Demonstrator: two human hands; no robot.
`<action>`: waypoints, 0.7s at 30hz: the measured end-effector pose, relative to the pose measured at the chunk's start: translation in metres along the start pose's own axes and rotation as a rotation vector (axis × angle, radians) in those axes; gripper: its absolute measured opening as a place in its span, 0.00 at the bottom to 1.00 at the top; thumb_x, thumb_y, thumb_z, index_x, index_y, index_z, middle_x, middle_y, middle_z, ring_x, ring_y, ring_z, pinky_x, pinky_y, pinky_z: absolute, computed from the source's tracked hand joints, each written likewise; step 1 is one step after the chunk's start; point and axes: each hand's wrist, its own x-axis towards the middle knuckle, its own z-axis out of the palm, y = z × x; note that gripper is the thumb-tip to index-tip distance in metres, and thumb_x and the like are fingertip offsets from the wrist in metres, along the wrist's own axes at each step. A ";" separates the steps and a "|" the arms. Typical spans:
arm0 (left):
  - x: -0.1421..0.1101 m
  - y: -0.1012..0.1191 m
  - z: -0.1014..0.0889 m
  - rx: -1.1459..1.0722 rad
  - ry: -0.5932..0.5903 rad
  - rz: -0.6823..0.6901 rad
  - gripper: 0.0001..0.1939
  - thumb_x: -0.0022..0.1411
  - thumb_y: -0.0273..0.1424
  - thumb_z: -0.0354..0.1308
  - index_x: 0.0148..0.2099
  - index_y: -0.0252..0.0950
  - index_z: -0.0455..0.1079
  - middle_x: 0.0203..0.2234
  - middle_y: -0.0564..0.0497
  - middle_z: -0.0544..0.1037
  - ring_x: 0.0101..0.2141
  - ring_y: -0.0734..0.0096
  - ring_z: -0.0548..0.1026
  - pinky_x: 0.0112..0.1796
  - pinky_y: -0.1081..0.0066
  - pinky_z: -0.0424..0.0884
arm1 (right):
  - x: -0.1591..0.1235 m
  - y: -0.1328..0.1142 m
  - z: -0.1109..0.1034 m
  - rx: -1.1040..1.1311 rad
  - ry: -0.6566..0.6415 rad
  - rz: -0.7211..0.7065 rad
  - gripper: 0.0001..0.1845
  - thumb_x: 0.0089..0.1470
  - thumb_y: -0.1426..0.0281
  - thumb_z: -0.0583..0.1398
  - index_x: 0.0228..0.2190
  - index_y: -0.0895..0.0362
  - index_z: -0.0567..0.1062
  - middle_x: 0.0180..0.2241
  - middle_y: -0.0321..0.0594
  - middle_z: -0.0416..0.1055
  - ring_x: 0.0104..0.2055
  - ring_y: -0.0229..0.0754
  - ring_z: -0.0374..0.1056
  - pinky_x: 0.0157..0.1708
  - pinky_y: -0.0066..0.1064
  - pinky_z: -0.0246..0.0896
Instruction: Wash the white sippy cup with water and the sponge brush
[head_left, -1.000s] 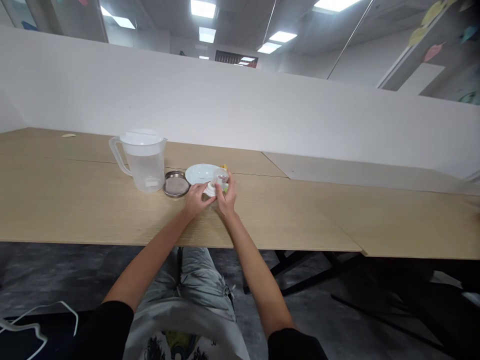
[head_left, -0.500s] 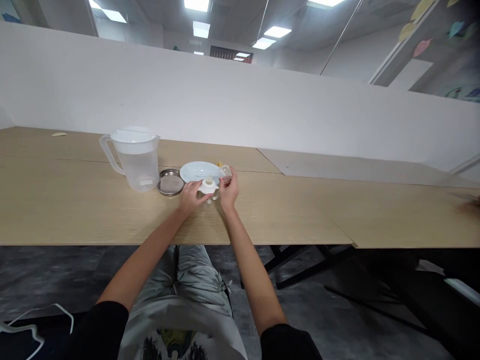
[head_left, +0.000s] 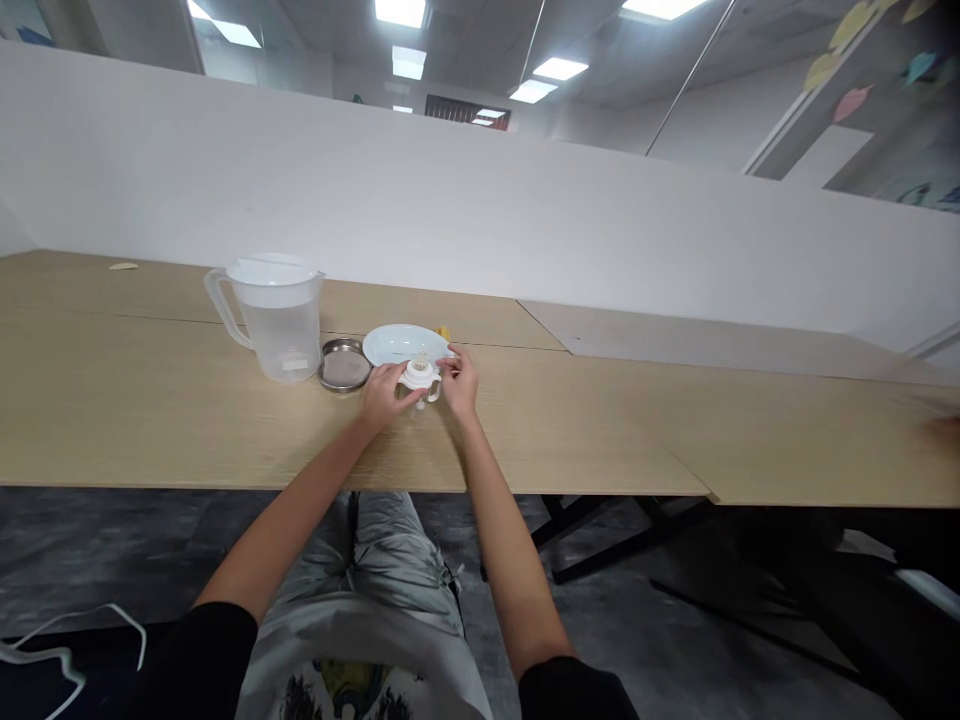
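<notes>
While the white handled piece [head_left: 420, 376] sits between left hand [head_left: 382, 395] and right hand [head_left: 460, 382], the plate [head_left: 391, 342] lies just beyond.
The counter [head_left: 570, 425] runs on to the right, its front edge straight; the left hand holds the piece between thumb and fingers, the right curls narrowly at its other side, grip impossible to tell; both forearms [head_left: 315, 490] reach over that edge, angled inward.

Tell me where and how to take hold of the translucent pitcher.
Best by its handle, probably, coming from the left: the pitcher stands upright with that open loop facing left, while the metal dish sits close on its right.
</notes>
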 end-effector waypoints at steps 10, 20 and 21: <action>0.001 0.001 0.000 -0.015 -0.001 -0.007 0.26 0.58 0.46 0.58 0.53 0.35 0.67 0.43 0.43 0.76 0.45 0.59 0.72 0.47 0.62 0.66 | -0.007 -0.005 0.003 -0.075 -0.143 0.024 0.22 0.59 0.56 0.47 0.41 0.55 0.72 0.35 0.41 0.75 0.40 0.44 0.68 0.45 0.39 0.59; 0.000 -0.002 0.003 -0.002 0.001 -0.026 0.25 0.56 0.41 0.62 0.52 0.33 0.68 0.41 0.43 0.77 0.44 0.58 0.73 0.46 0.62 0.66 | -0.017 -0.033 0.001 -0.095 -0.165 -0.245 0.20 0.49 0.53 0.61 0.37 0.54 0.74 0.38 0.41 0.71 0.43 0.45 0.63 0.45 0.37 0.59; 0.000 -0.002 0.004 -0.001 -0.004 -0.032 0.25 0.55 0.40 0.62 0.52 0.33 0.68 0.41 0.43 0.77 0.44 0.58 0.73 0.46 0.62 0.66 | -0.017 -0.033 0.002 -0.099 -0.171 -0.247 0.20 0.45 0.53 0.63 0.36 0.54 0.74 0.36 0.41 0.71 0.42 0.45 0.63 0.44 0.37 0.59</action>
